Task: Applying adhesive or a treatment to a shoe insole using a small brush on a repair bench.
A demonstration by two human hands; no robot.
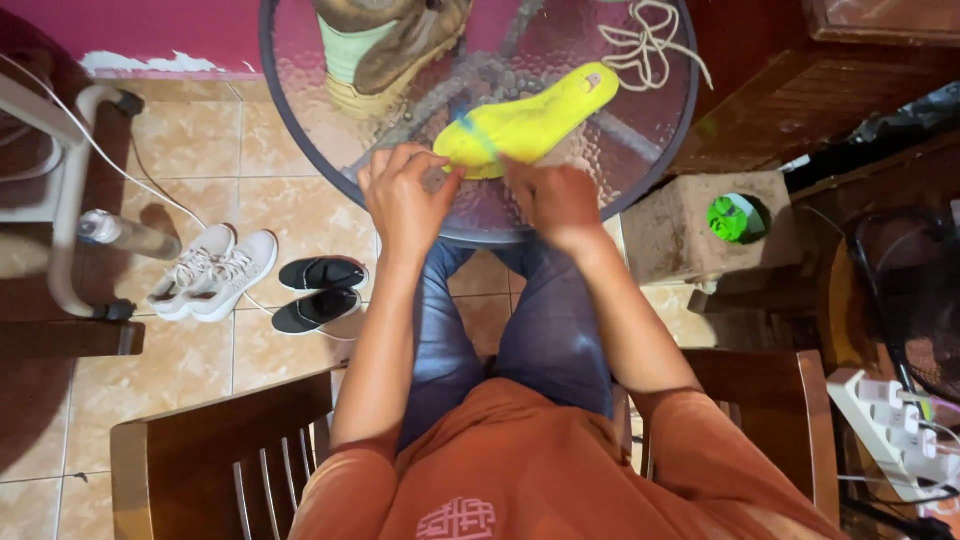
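- where the round glass table (300, 150) nears the lap, a yellow insole (535, 122) is pinched at its heel by the left hand (405, 205).
- the insole's near edge is touched by the right hand (555, 205); its grip cannot be told.
- a tan boot (395, 45) and loose laces (650, 45) are seen beyond.

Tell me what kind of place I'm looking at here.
Probably a home living area: a tiled floor, pairs of shoes left out, wooden chairs and a round glass table where both hands work on a yellow insole.

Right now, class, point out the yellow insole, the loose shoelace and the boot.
yellow insole (530, 122), head view, middle of its top face
loose shoelace (645, 45), head view, tangled loops
boot (400, 45), head view, its side
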